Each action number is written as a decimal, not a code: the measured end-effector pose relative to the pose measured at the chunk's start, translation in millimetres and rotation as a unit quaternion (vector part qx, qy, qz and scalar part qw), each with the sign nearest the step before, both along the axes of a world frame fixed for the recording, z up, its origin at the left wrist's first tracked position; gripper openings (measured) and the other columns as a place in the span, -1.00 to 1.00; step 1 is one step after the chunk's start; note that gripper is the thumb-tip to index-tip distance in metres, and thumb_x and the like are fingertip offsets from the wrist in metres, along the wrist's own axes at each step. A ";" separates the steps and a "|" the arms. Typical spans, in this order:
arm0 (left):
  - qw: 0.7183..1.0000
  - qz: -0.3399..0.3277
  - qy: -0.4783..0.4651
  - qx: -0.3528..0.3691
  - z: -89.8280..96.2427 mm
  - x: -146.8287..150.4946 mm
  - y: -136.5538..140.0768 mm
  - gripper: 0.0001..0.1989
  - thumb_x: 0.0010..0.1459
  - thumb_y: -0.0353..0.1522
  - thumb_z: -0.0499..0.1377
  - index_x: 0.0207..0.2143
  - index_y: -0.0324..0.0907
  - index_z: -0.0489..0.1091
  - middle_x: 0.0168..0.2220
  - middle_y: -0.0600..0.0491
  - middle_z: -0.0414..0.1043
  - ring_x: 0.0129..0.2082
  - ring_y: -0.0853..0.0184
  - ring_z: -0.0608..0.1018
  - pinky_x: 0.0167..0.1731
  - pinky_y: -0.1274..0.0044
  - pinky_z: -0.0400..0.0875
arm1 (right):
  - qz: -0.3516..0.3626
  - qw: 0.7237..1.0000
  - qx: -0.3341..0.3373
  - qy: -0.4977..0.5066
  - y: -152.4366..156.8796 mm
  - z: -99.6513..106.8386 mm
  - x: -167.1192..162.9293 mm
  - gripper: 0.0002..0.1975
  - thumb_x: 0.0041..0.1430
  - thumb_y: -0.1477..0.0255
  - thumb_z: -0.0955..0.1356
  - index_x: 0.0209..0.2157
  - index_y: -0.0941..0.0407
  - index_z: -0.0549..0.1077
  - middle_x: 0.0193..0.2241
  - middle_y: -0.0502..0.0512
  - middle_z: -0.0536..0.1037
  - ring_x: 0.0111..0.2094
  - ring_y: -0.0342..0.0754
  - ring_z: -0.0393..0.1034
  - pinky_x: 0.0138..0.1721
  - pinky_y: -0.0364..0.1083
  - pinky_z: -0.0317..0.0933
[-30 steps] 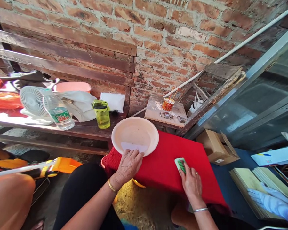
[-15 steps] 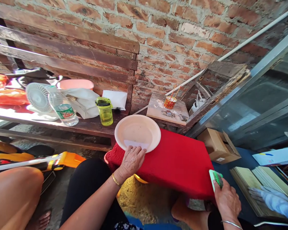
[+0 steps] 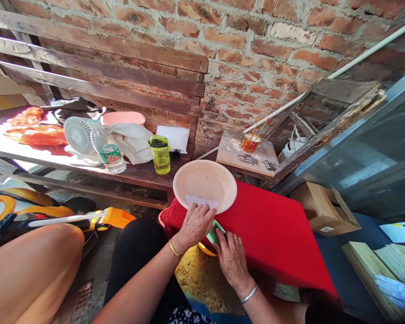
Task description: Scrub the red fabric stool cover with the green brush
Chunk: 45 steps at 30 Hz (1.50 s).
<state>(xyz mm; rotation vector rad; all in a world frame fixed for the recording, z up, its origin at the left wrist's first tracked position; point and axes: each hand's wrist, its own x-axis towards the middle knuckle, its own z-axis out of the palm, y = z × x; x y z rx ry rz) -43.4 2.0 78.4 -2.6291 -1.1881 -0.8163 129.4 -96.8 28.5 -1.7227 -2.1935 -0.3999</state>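
A pale, wide basin (image 3: 205,177) sits on the left end of the red cloth. My left hand (image 3: 197,225) lies over its near rim, fingers close together on a thin white sheet (image 3: 200,201) along the inner wall; the thumb is hidden. My right hand (image 3: 231,256) is closed around a mint-green scrub brush (image 3: 216,230) with darker bristles. The brush is just right of my left hand, below the basin's near edge. Part of the brush is covered by my right fingers.
A red cloth (image 3: 273,225) covers the surface before me. On the bench (image 3: 138,173) stand a water bottle (image 3: 110,153), a yellow-green bottle (image 3: 161,157) and a fan (image 3: 79,135). A small board (image 3: 229,150) holds a patterned cup (image 3: 250,142) and padlocks. A cardboard box (image 3: 320,209) stands right.
My right hand has brought the brush left, from the cloth's right end to beside my left hand. My left hand stays at the basin's near rim. The view has shifted slightly left.
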 end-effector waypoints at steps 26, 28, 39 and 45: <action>1.000 0.005 0.015 -0.018 1.6 0.7 1.3 -0.84 0.39 -0.41 0.11 -0.02 -0.11 0.40 -0.23 0.01 0.45 -0.24 0.20 0.48 -0.14 0.28 0.21 | -0.374 0.925 -0.049 -0.032 -91.0 14.4 241.3 -0.19 0.39 -0.05 -0.05 0.15 0.27 0.43 -0.29 0.40 0.56 -0.35 0.26 0.46 -0.32 0.12 0.28; 1.000 0.007 0.019 -0.014 1.9 0.5 1.4 -0.84 0.41 -0.40 0.09 -0.01 -0.11 0.39 -0.24 0.02 0.45 -0.25 0.20 0.48 -0.15 0.28 0.20 | -0.253 0.966 -0.047 0.006 -74.8 11.4 209.5 -0.25 0.41 -0.04 0.00 0.15 0.24 0.42 -0.21 0.37 0.58 -0.24 0.23 0.48 -0.22 0.11 0.31; 0.999 0.002 0.032 -0.022 4.7 -1.5 0.3 -0.86 0.41 -0.39 0.08 -0.03 -0.12 0.38 -0.25 0.02 0.43 -0.25 0.19 0.46 -0.17 0.29 0.19 | 0.094 0.994 -0.033 -0.036 6.8 5.1 26.7 -0.61 0.45 0.34 0.24 0.24 0.08 0.36 -0.04 0.24 0.54 -0.06 0.13 0.41 0.04 0.14 0.26; 0.999 -0.004 0.030 -0.030 5.9 -1.9 0.2 -0.86 0.42 -0.39 0.07 -0.04 -0.12 0.39 -0.24 0.01 0.42 -0.25 0.19 0.46 -0.17 0.29 0.19 | 0.130 0.986 -0.088 -0.047 23.8 11.6 24.9 -0.48 0.29 0.38 0.43 0.25 0.03 0.35 0.12 0.26 0.47 0.08 0.21 0.38 0.08 0.20 0.31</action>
